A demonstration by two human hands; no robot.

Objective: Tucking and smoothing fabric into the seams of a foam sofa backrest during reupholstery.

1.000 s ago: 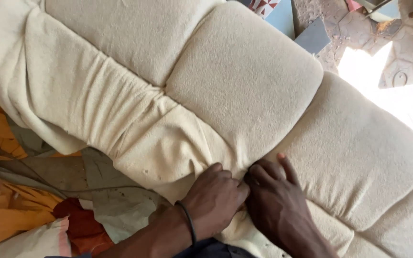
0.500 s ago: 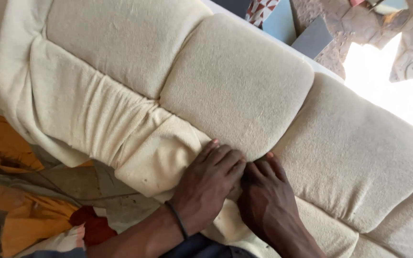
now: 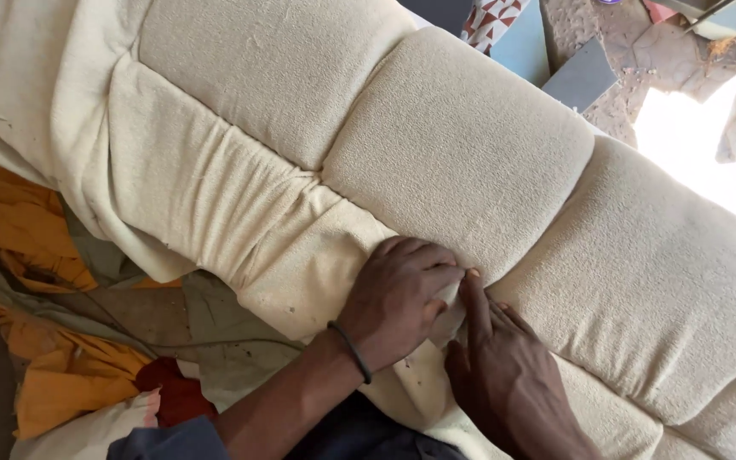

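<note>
Step in hand: tucking fabric into seam of cream tufted upholstered cushion point(image 3: 462, 153). Left hand point(image 3: 398, 298) curled, pinching fabric fold; right hand point(image 3: 504, 375) open, forefinger pressing seam. Next move likely calls for firm push deeper along seam.

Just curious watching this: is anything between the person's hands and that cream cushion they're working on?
Nothing visible. The left hand and right hand both rest directly on the cream cushion at its seam.

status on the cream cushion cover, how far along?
Done: the cream fabric lies snug over the padded sections, and the pleated end section is already gathered. In hand: the left hand bunches fabric at a seam, and the right hand points a finger into the same crease. Left: the lower edge by the wrists looks loose.
</note>
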